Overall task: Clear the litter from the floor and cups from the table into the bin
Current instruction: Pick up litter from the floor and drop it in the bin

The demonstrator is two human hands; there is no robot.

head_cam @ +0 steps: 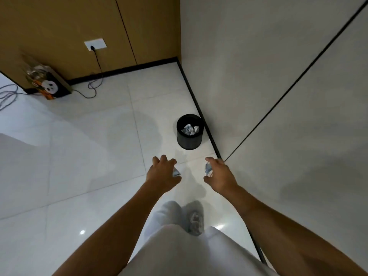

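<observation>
A black round bin (190, 142) stands on the white tiled floor by the right wall, with crumpled paper (190, 130) inside. My left hand (162, 174) is held out in front of me, short of the bin, its fingers curled round a crumpled piece of paper (176, 172) that shows at the thumb side. My right hand (220, 173) is level with it, nearer the wall, and grips another crumpled piece of paper (208, 169). Both hands are well above the floor and apart from the bin.
A white wall (278, 96) runs close along my right with a black skirting. At the far left a black box with a panda face (50, 86) and a plastic-wrapped item stands by the wooden wall; cables (93, 84) trail from a socket across the floor there.
</observation>
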